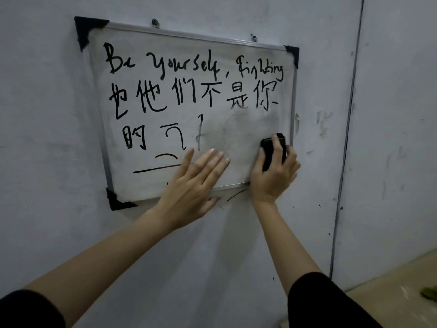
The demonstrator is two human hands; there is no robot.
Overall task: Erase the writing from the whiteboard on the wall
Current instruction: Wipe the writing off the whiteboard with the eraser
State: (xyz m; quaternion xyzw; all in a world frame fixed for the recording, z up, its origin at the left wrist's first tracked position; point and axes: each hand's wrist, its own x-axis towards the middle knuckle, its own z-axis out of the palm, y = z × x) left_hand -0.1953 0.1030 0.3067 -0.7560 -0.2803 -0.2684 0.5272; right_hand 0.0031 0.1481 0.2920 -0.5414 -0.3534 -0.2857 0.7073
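A whiteboard (238,129) with a metal frame and black corner caps hangs tilted on the grey wall. Black handwriting (189,79) fills its top two rows and the lower left. The lower right area is smeared grey with faint traces. My right hand (274,171) presses a black eraser (272,150) against the board's lower right corner. My left hand (196,185) lies flat on the lower edge of the board, fingers spread, covering part of an underline stroke.
Two hooks (155,22) hold the board's top edge. A dark vertical seam (347,138) runs down the wall to the right. Black marker marks (236,195) sit on the wall below the board. Tan floor (402,280) shows at the lower right.
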